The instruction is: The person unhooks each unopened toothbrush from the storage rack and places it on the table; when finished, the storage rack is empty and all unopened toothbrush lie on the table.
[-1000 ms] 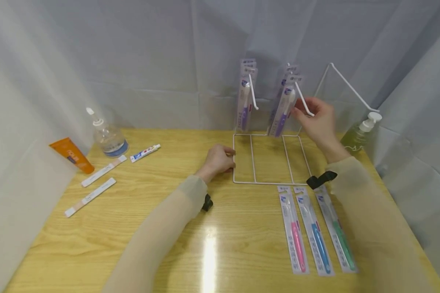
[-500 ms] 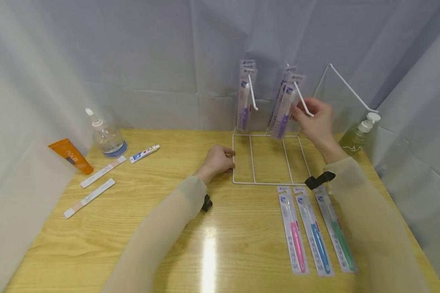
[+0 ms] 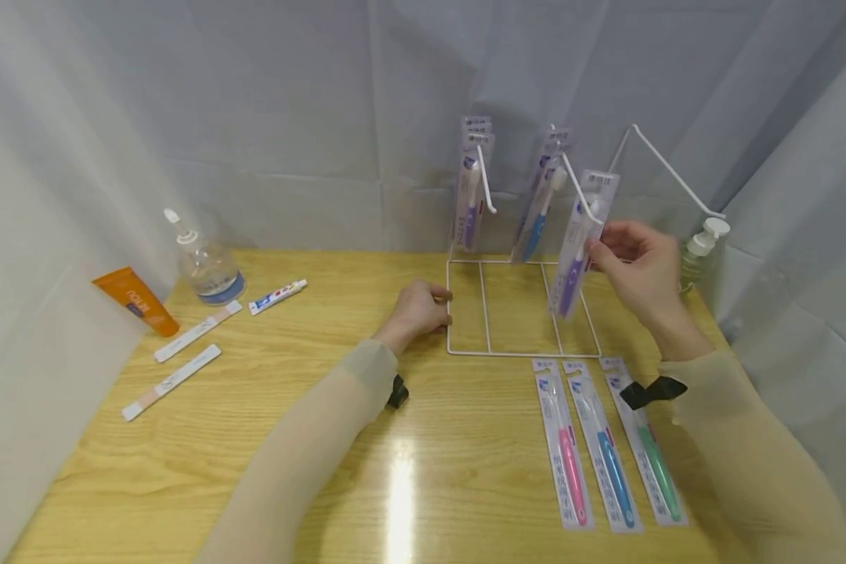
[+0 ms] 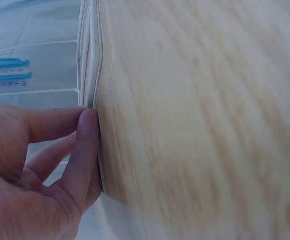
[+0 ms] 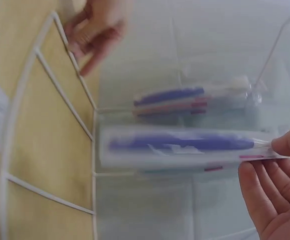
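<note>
Far left of the wire rack (image 3: 522,352) sit the orange tube (image 3: 135,300) and the clear pump bottle (image 3: 204,262), well out of your way; leave them be.

Your left hand (image 3: 417,309) is at the rack's left edge, fingers curled and pressed against the white base wire, thumb tucked; keep that pressure steady so the frame doesn't skate on the table (image 3: 254,439); the left wrist view shows the fingertips (image 4: 87,150) flush on the wire, which is just what you want.

Over the rack's right half, the purple toothbrush pack (image 3: 580,247) hangs at the upturned tip of the middle hook (image 3: 580,192); from here I can't quite tell whether its hang-hole is on the wire or just free of it, so treat it as snagged; lift the card up and over the tip rather than dragging it sideways.

Your right hand (image 3: 641,270) pinches that pack at its side edge, thumb and fingertips closed on the plastic, the other fingers loosely spread; hold it near the top so the pack doesn't swing into the blue one (image 3: 536,211) behind.

In front of the rack, three packs (image 3: 609,446) lie side by side on the table.
</note>
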`<state>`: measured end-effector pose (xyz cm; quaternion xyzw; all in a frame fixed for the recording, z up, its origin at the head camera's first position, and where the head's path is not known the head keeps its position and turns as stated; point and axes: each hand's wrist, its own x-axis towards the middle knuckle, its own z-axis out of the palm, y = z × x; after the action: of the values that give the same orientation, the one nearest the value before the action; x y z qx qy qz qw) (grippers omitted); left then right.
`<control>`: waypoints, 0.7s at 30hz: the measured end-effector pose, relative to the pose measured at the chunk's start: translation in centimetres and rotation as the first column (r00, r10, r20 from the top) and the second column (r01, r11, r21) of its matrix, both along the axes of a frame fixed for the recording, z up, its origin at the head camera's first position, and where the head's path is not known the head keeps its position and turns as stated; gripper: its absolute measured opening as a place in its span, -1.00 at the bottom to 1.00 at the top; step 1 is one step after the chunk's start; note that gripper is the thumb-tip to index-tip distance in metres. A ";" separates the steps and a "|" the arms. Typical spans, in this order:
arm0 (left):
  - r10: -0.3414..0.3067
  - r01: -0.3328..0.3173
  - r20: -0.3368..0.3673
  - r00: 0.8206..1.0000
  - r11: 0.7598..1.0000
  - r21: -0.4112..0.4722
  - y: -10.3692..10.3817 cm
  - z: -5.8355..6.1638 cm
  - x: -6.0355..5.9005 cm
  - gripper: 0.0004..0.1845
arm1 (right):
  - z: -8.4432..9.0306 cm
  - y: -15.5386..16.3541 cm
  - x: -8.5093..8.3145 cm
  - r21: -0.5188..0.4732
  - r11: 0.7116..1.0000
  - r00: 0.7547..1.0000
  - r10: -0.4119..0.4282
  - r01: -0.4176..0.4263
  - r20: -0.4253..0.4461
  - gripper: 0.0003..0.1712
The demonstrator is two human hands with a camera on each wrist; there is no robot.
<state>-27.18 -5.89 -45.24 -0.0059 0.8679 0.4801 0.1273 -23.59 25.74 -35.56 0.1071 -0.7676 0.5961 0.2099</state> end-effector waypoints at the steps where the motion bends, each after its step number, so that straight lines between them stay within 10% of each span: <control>1: 0.000 0.000 -0.001 1.000 1.000 0.000 0.0 -0.1 0.0 -0.44 | -0.3 0.0 0.6 0.008 1.000 1.000 0.013 -0.014 0.018 -0.86; 14: -0.002 0.002 0.005 1.000 1.000 0.022 -0.1 0.2 -0.1 -0.43 | -4.7 -1.4 7.5 0.108 0.977 0.953 0.152 -0.185 0.262 -0.77; 21: -0.002 0.002 0.010 1.000 1.000 0.011 0.0 0.1 -0.1 -0.43 | -6.5 -2.9 8.6 0.114 0.950 0.833 0.193 -0.291 0.518 -0.55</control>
<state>-27.33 -5.87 -45.19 -0.0068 0.8646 0.4848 0.1320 -14.94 22.84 -42.03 0.0648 -0.8283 0.5500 -0.0849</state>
